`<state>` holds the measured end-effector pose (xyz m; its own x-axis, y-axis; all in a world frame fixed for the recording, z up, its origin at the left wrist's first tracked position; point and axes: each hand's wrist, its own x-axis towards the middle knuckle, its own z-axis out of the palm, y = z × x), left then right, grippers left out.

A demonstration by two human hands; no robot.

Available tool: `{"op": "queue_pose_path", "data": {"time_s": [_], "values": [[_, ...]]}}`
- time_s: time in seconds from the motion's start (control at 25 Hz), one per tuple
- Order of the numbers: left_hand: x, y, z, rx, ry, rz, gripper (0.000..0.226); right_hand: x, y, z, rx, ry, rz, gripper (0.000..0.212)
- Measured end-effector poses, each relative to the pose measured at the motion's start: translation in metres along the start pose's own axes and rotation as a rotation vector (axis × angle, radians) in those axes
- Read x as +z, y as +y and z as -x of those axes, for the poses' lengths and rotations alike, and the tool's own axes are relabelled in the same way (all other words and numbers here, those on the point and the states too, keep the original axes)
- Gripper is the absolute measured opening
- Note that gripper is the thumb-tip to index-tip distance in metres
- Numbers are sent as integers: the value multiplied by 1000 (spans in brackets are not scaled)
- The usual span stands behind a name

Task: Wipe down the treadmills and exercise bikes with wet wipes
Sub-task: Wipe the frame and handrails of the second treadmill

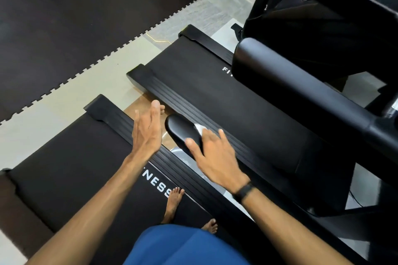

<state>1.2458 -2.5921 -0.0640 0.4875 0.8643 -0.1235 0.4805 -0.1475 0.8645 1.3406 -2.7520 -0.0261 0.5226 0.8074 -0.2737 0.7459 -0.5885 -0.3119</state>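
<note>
Wet wipe (199, 128), white and crumpled, pressed on the glossy black treadmill handrail (183, 133) by the right hand (212, 157); left hand (147, 133) hovers wide, holding nothing.

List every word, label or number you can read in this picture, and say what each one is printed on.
"NESS", white capitals on the belt of the near treadmill; a forearm hides the letters before it.
"FI", white capitals on the belt of the far treadmill; the black handrail in front covers the rest.
No other text can be read; the wristband on the right arm shows no legible marking.
</note>
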Motion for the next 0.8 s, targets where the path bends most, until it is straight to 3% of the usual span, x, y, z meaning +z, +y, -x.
{"op": "queue_pose_path", "data": {"time_s": [0.16,0.32,0.4,0.6,0.8], "values": [[-8,3,-12,-22,33,49,81,5,-49,-31,-167,13,117,102],[-2,10,-14,7,26,-30,84,10,-18,18,-280,64,140,76],[8,18,-12,49,16,-69,75,15,6,50,-273,97,150,67],[50,58,17,337,-82,-238,49,24,45,119,-66,247,76,55],[111,78,59,671,-398,-341,50,31,85,196,275,403,53,51]]}}
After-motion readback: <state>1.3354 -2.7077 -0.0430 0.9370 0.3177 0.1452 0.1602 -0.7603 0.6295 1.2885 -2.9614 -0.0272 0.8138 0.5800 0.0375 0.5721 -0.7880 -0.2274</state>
